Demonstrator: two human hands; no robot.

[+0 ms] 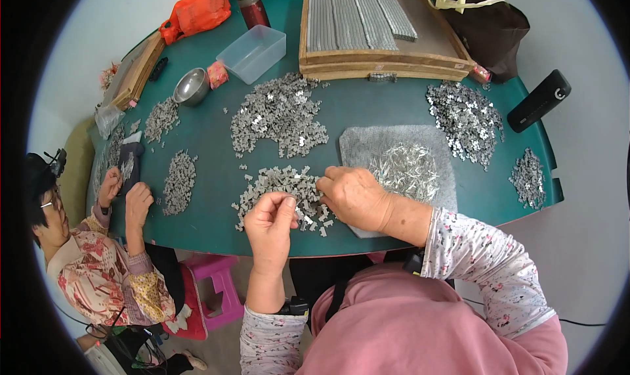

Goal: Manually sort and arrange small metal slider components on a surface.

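Observation:
My left hand [272, 220] is raised over the near edge of a pile of small grey metal pieces [272, 179], thumb pressed to its curled fingers. Anything in that pinch is too small or hidden to name. Knuckles up, my right hand [357, 194] reaches in from the right, its fingertips bent together at the pile's right side. What those fingertips hold, if anything, is hidden. Beside my right wrist, thin shiny silver pins [410, 168] lie heaped on a grey felt mat [361, 138].
Farther back are a larger heap of grey metal pieces [279, 115], a clear plastic box [256, 53] and a wooden tray [387, 65] with rows of metal strips. A shinier heap [466, 122] and a black cylinder [541, 100] stand right. At left, a co-worker [108, 263] handles small parts.

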